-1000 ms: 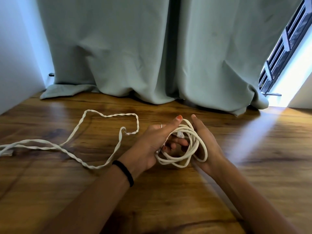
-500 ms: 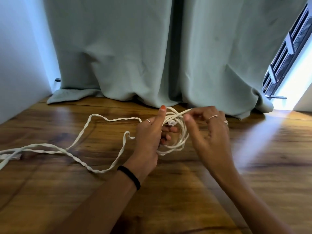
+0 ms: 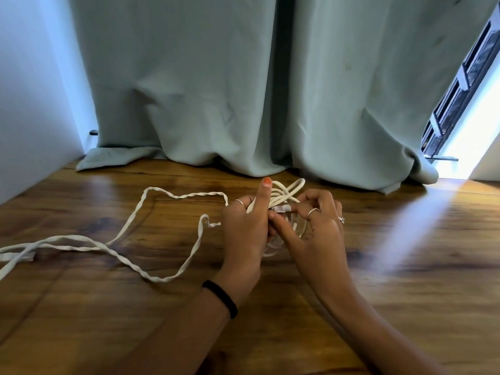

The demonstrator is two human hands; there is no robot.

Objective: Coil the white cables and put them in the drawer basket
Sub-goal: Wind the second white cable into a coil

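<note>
A loose twisted cable (image 3: pixel 130 231) trailed toward nine o'clock across the floor (image 3: pixel 405 266). The left hand (image 3: pixel 247 228) gripped the coil (image 3: pixel 281 194); at its three o'clock, the right hand (image 3: pixel 316 226) pinched the clear plug (image 3: pixel 282 209), nearer for tucking.

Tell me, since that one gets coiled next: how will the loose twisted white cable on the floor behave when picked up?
Probably floppy: the twisted cable lies in slack, wandering bends on the wooden floor. It looks light for its length, being thin. Its plug end would likely trail and drag.
</note>
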